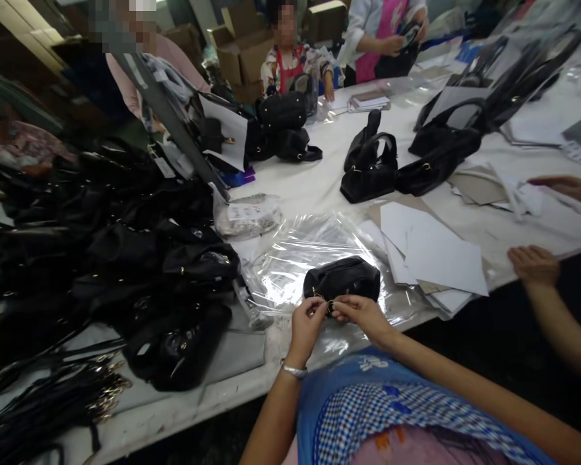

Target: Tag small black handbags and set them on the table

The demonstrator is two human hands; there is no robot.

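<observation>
A small black bag (pixel 343 278) lies on clear plastic sheeting (pixel 300 252) near the table's front edge. My left hand (pixel 306 324) and my right hand (pixel 361 312) meet at its near side, both pinched on a small gold metal fitting of the bag. My left wrist wears a silver bracelet. What the fingertips hide of the fitting I cannot make out.
A big heap of black bags (pixel 106 252) and straps (pixel 53 407) fills the left. White cards (pixel 436 252) lie right of the bag. More black bags (pixel 370 168) stand mid-table. A co-worker's hand (pixel 535 265) rests at the right edge; other people stand at the far side.
</observation>
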